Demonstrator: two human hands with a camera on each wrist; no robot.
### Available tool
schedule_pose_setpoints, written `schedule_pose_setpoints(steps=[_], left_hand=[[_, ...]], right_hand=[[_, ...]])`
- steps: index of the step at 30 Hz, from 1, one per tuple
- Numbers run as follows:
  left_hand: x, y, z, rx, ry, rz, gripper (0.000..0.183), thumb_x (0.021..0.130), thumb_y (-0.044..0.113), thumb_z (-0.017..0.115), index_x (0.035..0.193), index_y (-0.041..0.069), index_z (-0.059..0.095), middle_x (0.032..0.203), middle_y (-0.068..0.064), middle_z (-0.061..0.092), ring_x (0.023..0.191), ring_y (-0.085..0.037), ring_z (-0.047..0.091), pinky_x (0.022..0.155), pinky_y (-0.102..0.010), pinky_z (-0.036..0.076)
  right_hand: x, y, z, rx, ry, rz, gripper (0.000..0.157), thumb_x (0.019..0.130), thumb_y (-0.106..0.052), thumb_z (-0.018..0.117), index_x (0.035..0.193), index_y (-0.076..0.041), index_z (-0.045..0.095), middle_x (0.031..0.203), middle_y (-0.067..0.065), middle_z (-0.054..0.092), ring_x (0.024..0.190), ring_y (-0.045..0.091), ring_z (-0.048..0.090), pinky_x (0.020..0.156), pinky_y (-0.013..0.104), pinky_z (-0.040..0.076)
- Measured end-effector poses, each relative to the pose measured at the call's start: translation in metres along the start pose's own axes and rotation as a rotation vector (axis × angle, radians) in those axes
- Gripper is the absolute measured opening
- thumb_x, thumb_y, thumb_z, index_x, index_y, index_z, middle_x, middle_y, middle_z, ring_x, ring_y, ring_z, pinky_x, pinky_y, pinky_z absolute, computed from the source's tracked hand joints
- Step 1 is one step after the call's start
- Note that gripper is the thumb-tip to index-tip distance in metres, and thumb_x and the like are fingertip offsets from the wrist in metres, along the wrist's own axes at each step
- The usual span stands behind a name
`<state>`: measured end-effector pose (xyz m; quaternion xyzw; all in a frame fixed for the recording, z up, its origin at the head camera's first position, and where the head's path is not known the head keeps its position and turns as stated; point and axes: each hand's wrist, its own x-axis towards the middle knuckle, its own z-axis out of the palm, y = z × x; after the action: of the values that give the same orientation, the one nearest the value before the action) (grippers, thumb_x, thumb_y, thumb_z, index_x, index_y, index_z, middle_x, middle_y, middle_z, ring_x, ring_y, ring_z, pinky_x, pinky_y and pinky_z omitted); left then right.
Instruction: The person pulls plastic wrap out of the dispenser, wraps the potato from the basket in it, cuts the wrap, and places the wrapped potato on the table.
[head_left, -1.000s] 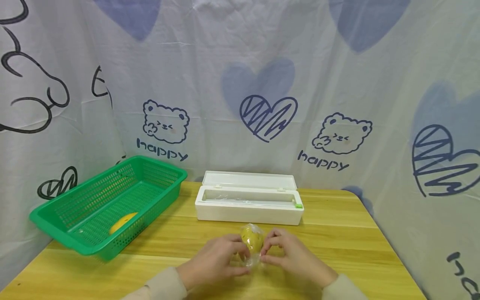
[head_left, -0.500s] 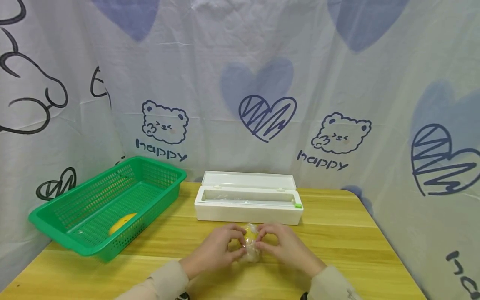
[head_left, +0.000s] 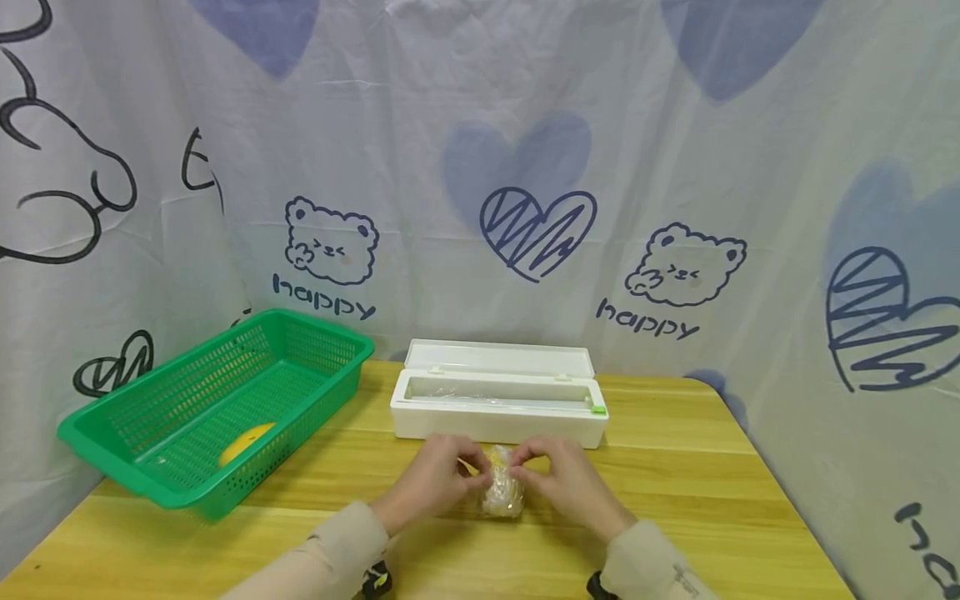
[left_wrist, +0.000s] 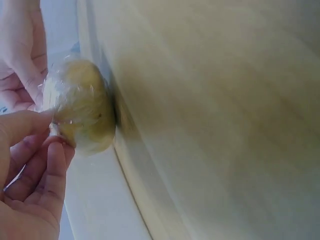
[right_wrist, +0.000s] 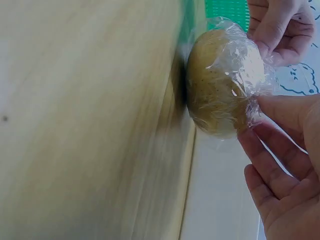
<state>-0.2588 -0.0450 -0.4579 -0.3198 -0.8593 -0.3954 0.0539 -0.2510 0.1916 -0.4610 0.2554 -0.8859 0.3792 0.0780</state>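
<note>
A yellow, speckled, mango-like fruit (right_wrist: 207,85) rests on the table, wrapped in crinkled clear cling film (head_left: 502,497). My left hand (head_left: 433,479) pinches the film at the fruit's upper left side, between thumb and fingers. Opposite it, my right hand (head_left: 567,482) pinches the film on the other side. Up close in the left wrist view, the film (left_wrist: 75,100) lies tight over the fruit and bunches at the fingertips. Part of the fruit is hidden behind glare and film in the head view.
Behind the hands stands a white cling film dispenser box (head_left: 498,423), its lid raised and film inside. A green perforated basket (head_left: 352,367) at the left holds another yellow fruit (head_left: 246,442). The wooden table (head_left: 697,500) ends at a printed curtain (head_left: 450,83).
Both hands have moved a little farther from me, up over the fruit. More film now covers its near side, and less bare yellow shows.
</note>
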Motion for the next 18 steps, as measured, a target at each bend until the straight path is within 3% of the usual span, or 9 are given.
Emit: schedule_pose_setpoints(steps=[3,6,10,15,18], left_hand=[[-0.001,0.0,-0.001,-0.004,-0.002,0.003,0.019,0.089,0.001,0.085,0.088,0.013,0.07,0.089,0.001,0.078,0.088,-0.013,0.077,0.074,-0.021,0.062],[-0.002,0.0,0.0,0.037,0.004,0.06,0.023,0.089,0.001,0.086,0.094,0.012,0.067,0.093,-0.001,0.078,0.092,-0.016,0.079,0.075,-0.022,0.063],[-0.003,-0.002,-0.001,0.12,-0.007,0.149,0.012,0.091,0.004,0.084,0.096,0.012,0.077,0.095,-0.001,0.08,0.09,-0.012,0.077,0.074,-0.019,0.061],[-0.002,-0.005,-0.006,0.195,-0.083,0.2,0.006,0.096,0.01,0.082,0.101,0.011,0.084,0.101,-0.002,0.079,0.087,-0.009,0.073,0.071,-0.013,0.058],[-0.001,-0.007,-0.011,0.228,-0.137,0.225,0.01,0.097,0.015,0.081,0.106,0.012,0.084,0.117,-0.007,0.076,0.102,-0.017,0.074,0.084,-0.021,0.062]], right_hand=[[0.001,-0.001,0.001,0.001,0.023,0.009,0.006,0.093,-0.019,0.084,0.098,-0.018,0.079,0.099,-0.009,0.081,0.101,0.014,0.076,0.098,0.043,0.061],[0.0,-0.002,0.003,-0.012,0.059,0.002,0.009,0.091,-0.018,0.086,0.098,-0.019,0.081,0.097,-0.009,0.082,0.098,0.013,0.077,0.095,0.04,0.062],[-0.002,0.0,0.005,-0.063,0.091,-0.047,0.008,0.09,-0.02,0.086,0.098,-0.018,0.085,0.098,-0.006,0.084,0.095,0.014,0.079,0.091,0.036,0.064],[-0.004,0.002,0.006,-0.136,0.088,-0.145,0.011,0.092,-0.018,0.083,0.102,-0.013,0.085,0.104,0.001,0.084,0.097,0.018,0.08,0.09,0.034,0.065],[-0.006,0.002,0.005,-0.162,0.065,-0.181,0.015,0.095,-0.019,0.08,0.106,-0.01,0.085,0.111,0.004,0.084,0.103,0.021,0.08,0.093,0.037,0.065]])
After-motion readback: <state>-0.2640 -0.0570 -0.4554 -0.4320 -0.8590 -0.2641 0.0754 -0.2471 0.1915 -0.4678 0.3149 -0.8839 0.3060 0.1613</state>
